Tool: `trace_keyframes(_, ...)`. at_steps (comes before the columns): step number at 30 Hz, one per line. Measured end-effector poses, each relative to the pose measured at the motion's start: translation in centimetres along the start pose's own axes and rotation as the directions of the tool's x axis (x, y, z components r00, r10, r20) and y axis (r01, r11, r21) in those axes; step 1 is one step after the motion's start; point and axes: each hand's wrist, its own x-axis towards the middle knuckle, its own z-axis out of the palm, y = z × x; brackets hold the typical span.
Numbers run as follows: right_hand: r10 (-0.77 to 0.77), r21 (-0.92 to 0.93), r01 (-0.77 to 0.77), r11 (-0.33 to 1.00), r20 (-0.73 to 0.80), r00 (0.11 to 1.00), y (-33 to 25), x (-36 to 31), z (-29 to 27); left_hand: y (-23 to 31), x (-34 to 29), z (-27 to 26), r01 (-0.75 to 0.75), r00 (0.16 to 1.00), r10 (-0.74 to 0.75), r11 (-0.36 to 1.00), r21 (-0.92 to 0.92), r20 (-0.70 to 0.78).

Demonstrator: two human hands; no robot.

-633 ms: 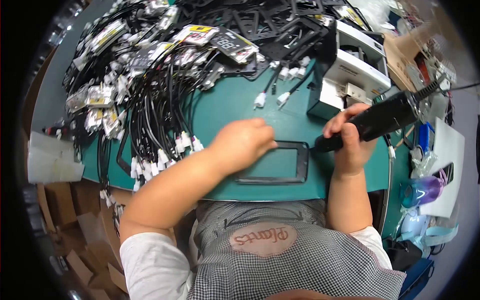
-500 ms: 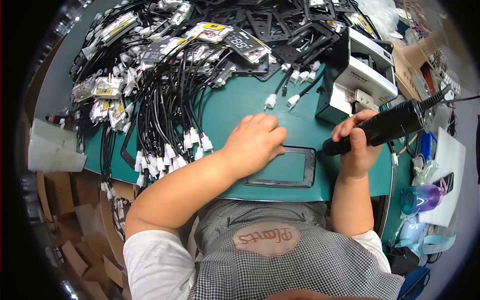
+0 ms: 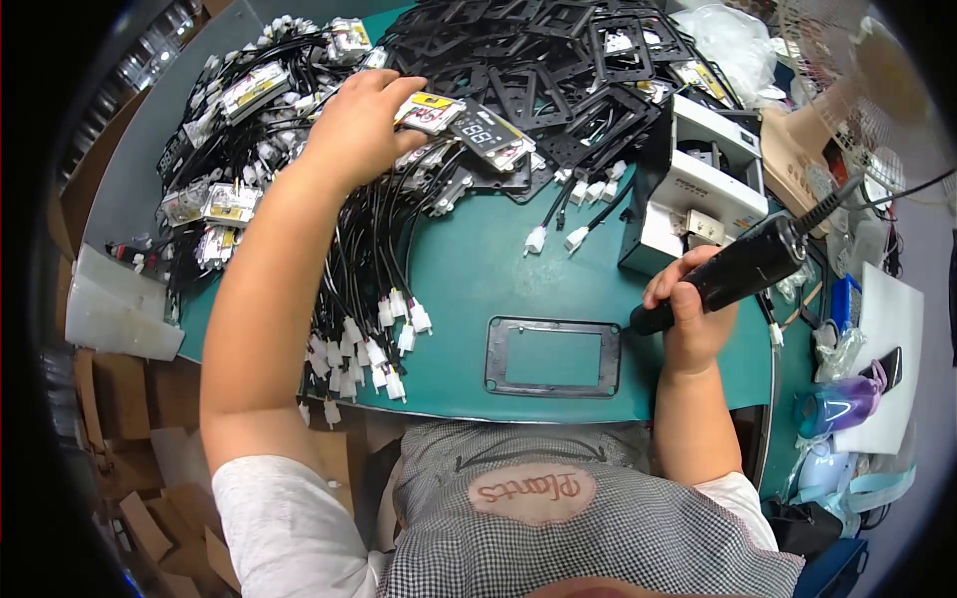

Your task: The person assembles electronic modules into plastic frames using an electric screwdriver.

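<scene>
Frame (image 3: 496, 355) on table (image 3: 469, 284), left of tool (image 3: 750, 267)

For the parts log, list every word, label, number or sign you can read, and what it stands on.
I won't copy wording or numbers, but here is where they stand:
Oval apron patch: one large word, readable.
Dark display panel: pale digits, readable.
White-and-yellow module beside the left hand: markings, too small to read surely.
White-fronted machine: small print, too blurred to read.
</scene>
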Motion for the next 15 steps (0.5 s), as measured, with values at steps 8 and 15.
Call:
trace_keyframes(8,0.04,0.031,-0.04,0.999,0.006,0.999,0.2,-0.1,-0.4,-1.1,4.9,2.2,0.011,0.885,-0.089,0.985,0.171,0.458)
trace_keyframes(15,0.152,-0.044,-0.16,0.986,-0.147,0.977,0.7,-0.7,-0.3,-4.9,5.6,4.1,-0.039,0.902,0.16,0.956,-0.292,0.402)
